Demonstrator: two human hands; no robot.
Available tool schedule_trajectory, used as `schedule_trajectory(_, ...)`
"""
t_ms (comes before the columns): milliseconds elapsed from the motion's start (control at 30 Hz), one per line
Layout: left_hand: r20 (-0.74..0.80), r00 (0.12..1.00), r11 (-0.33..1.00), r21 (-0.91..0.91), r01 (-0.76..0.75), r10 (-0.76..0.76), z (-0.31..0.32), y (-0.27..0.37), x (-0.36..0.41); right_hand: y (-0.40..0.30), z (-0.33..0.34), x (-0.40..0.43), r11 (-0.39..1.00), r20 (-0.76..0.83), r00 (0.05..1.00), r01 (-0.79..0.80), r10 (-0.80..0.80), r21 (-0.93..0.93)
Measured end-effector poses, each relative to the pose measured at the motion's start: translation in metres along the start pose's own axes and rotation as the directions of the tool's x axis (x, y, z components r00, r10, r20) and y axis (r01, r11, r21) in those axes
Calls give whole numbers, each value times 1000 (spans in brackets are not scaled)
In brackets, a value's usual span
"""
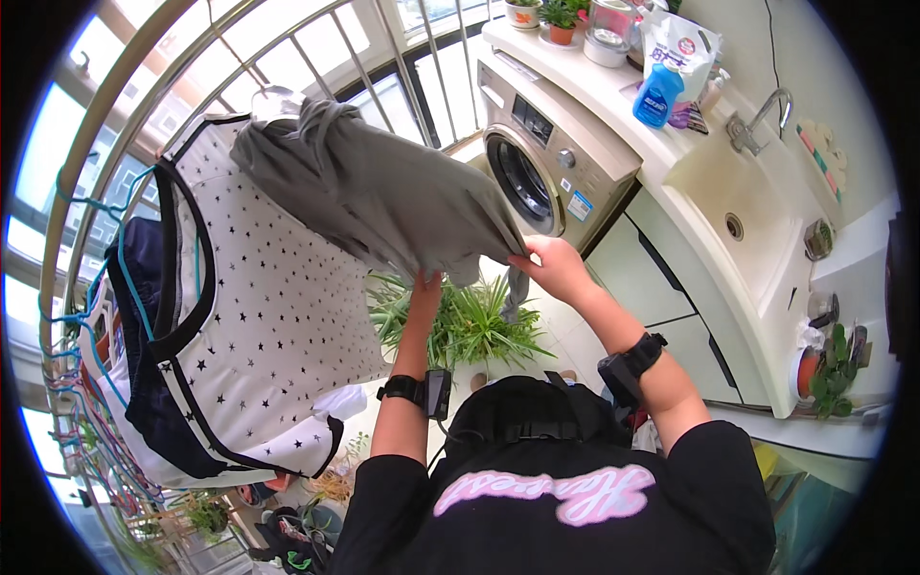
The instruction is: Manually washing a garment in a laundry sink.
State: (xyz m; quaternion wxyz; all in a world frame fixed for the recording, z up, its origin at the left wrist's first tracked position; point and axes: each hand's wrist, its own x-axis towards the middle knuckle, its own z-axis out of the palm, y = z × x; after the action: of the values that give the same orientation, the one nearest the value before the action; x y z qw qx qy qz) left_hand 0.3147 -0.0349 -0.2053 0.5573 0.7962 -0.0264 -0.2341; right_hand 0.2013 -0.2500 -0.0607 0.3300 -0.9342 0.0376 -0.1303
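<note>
A grey cloth garment (402, 194) stretches out in front of me, its far end bunched against a white hanger (277, 104) by the railing. My right hand (557, 267) pinches the garment's right-hand edge between thumb and fingers. Lower down, my left hand (427, 286) grips its near edge, with most of the fingers hidden by the cloth. Just left of the grey garment hangs a white sleeveless top (280, 287) with black stars and black trim. Thin blue wire hangers (123, 266) and a dark navy garment (140, 287) are beside it.
Spider plants (474, 323) stand on the floor below my hands. A front-loading washing machine (553, 151) sits under the counter, near a sink (733, 208) with a faucet (755, 129). A blue bottle (658, 97) stands on the counter. Curved metal rails (54, 237) run along the left.
</note>
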Motion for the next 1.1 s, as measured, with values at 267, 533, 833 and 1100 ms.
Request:
schedule_trajectory(267, 113, 928, 813, -452, 366, -355, 19, -12, -5, 6, 7, -35, 980, -139, 984, -90, 115, 176)
schedule_trajectory(533, 52, 928, 790, -508, 342, -369, 79, 20, -17, 37, -21, -81, 951, -172, 982, -25, 82, 307)
schedule_trajectory(833, 280, 911, 624, -664, 413, -304, 102, -21, -6, 126, -47, -206, 938, 61, 949, -315, 309, 148)
schedule_trajectory(1100, 392, 808, 559, -585, 587, -439, 121, -25, -59, 221, -19, -421, 569, -39, 571, -808, 820, 152)
